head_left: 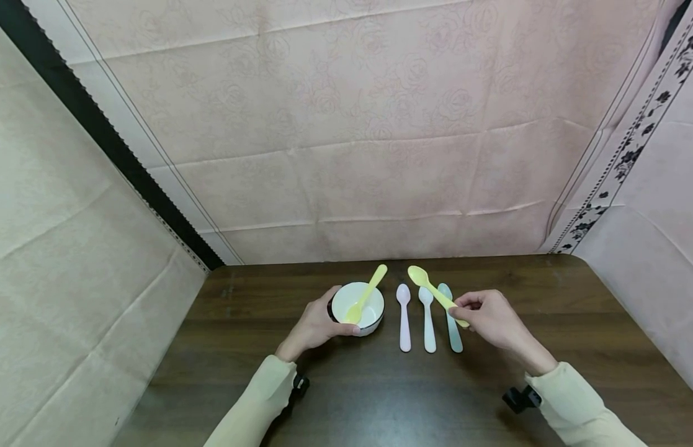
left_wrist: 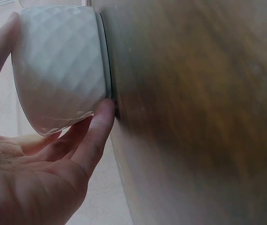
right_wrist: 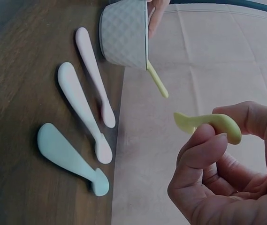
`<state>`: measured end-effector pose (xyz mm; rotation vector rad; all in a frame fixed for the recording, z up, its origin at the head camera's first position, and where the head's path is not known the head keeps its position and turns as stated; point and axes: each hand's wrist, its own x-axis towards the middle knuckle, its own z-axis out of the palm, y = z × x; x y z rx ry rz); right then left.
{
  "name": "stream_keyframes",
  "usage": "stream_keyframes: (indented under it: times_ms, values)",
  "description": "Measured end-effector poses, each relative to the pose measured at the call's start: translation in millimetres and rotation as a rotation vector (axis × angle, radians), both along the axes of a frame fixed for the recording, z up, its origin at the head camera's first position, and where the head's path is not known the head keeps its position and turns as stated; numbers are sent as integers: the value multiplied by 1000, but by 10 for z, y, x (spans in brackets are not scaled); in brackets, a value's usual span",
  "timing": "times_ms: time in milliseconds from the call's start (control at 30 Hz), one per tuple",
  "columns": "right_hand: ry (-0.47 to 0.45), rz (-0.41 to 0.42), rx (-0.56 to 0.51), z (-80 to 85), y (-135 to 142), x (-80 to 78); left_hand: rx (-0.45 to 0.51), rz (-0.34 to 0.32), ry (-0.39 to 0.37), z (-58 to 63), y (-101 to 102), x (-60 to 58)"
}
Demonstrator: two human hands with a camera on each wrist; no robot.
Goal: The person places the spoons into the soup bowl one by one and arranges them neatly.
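Behind the table (head_left: 346, 397), pale cloth (head_left: 352, 155) with creases and a faint rose pattern; on the brown wood, towards the far edge, just beside one another, bowl (right_wrist: 124, 37) and row of spoons. Upright, left of the row, bowl with leaning spoon (head_left: 368, 295) inside, yellow, head down in the near left, handle out past the far right rim. Cupping the bowl with left hand (head_left: 321, 326), thumb on the near side. Pinching held spoon (head_left: 432, 292), also yellow, close to the handle's end in right hand (head_left: 494, 320), head pointing far left. Below it, lying apart on the table from left to right: lilac spoon (head_left: 404, 320), white spoon (head_left: 428, 323), blue spoon (head_left: 453, 332).

By judgement, with so much length beyond so small a pinch, could easily let the held spoon twist or drop through a loose grip. If lowered too soon, could clip the white spoon or blue spoon and slew it askew. If swung left too low, could strike the jutting handle. With a lopsided squeeze from the left, could tilt the bowl and tip the leaning spoon out over the rim.
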<state>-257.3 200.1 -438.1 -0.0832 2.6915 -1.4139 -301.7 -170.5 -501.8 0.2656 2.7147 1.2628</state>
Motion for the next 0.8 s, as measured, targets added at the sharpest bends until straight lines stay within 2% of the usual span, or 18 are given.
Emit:
stream_keyframes:
  times_ms: [800]
  values:
    - [-36, 69, -52, 43, -101, -62, 2, 14, -7, 9, 1, 7]
